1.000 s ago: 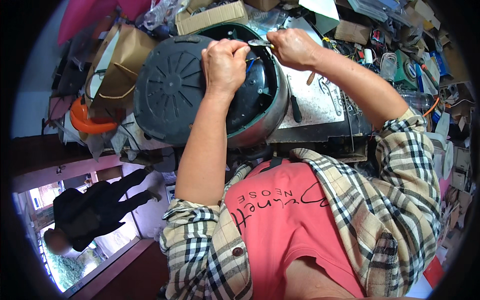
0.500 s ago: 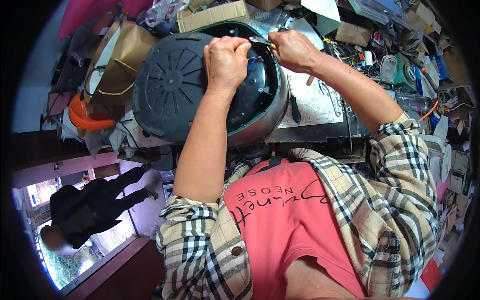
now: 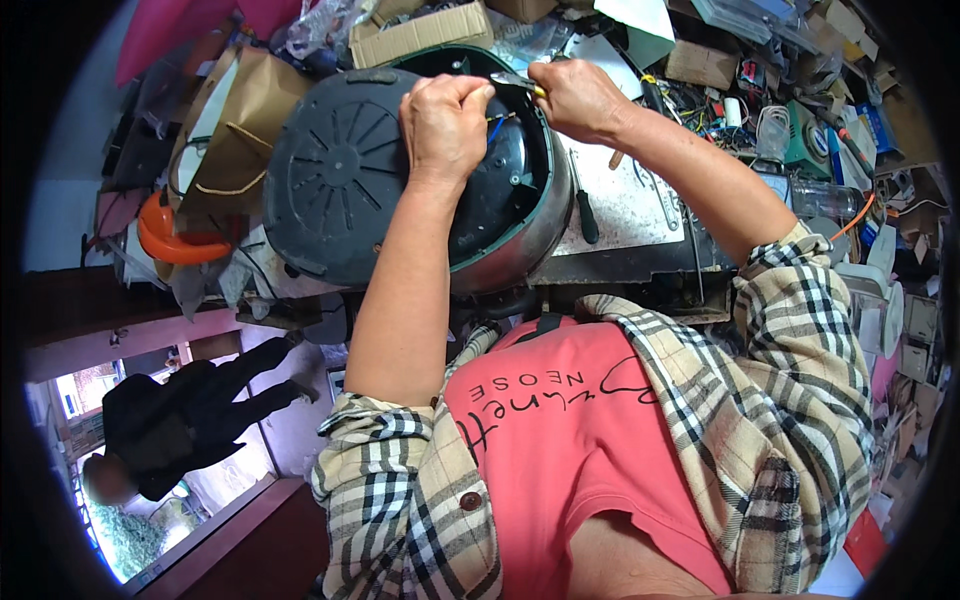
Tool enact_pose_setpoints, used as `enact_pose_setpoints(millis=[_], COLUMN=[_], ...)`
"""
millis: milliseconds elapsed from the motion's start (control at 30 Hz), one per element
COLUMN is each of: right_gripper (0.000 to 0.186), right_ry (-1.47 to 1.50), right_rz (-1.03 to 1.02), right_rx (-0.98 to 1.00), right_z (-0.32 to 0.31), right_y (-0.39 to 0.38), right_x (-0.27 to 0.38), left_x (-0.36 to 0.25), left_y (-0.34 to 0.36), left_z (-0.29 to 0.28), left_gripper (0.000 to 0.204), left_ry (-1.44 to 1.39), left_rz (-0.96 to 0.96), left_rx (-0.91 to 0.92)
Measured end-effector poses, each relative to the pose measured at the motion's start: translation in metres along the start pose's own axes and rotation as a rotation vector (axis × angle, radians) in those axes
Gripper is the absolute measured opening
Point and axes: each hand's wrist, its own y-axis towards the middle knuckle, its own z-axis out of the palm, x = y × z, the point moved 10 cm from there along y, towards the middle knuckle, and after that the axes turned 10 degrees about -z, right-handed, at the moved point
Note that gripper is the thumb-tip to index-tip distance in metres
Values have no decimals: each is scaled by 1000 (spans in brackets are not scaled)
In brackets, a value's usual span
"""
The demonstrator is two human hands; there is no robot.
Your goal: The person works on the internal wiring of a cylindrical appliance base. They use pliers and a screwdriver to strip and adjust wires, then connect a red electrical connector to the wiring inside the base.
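My right hand (image 3: 580, 100) is closed round a pair of pliers (image 3: 512, 79) with yellow on the handles, their metal jaws pointing left. Close beside those jaws, my left hand (image 3: 440, 125) is closed in a pinch; its fingers hide what they hold. Both hands are above the opened underside of a rounded appliance housing (image 3: 510, 250) with a dark green rim. A blue wire (image 3: 495, 128) shows inside it, just right of my left hand. The black slotted base cover (image 3: 335, 165) lies tilted off to the left, overlapping the housing.
A dark-handled screwdriver (image 3: 586, 218) lies on a metal plate (image 3: 640, 215) right of the housing. Brown paper bag (image 3: 250, 110) and orange object (image 3: 175, 232) are at left, a cardboard box (image 3: 425, 35) behind. Clutter fills the right. A person (image 3: 190, 415) stands at lower left.
Both hands have shifted slightly left, the pliers moving with the right one. My left hand stays closed, and the housing and cover look almost unchanged.
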Motion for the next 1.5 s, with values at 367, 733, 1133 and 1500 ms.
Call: enact_pose_setpoints(millis=[367, 733, 1133, 1500], right_gripper=[22, 17, 18, 27], right_ry=[-91, -158, -87, 137], right_rz=[-83, -130, -131, 84], right_rx=[-21, -19, -117, 84], right_z=[-8, -6, -6, 18], right_y=[1, -4, -8, -1], right_x=[5, 3, 3, -6], left_x=[3, -5, -4, 1], left_y=[-3, -4, -3, -2], left_z=[6, 4, 6, 4], left_gripper=[14, 12, 13, 13], left_ry=[39, 80, 65, 68], left_rz=[-7, 60, 65, 23], left_rx=[16, 18, 15, 17])
